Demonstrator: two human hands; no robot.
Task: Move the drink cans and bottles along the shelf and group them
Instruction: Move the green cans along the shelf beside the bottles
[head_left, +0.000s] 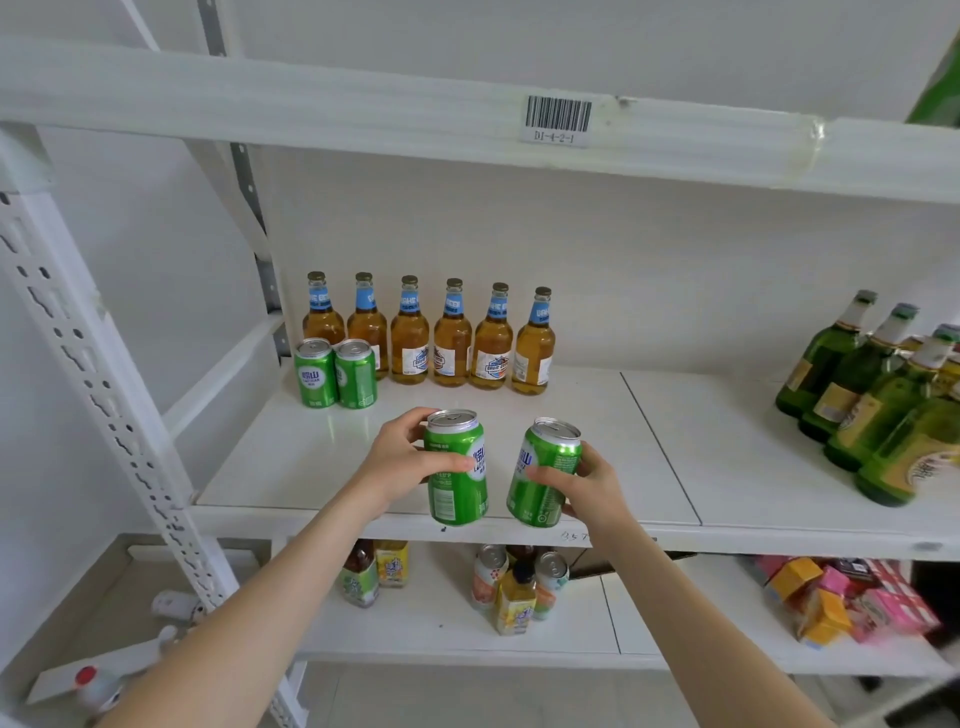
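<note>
Both hands are closed around green cans above the front of the white shelf (597, 415). On the left, the left hand (397, 457) holds an upright green can (456, 467) with a silver top. The right hand (589, 486) holds another green can (545, 473), which is tilted. At the back left, two more green cans (335, 373) stand just before a row of six amber bottles (431, 338) with blue neck labels. Far right stand green glass bottles (878, 405).
</note>
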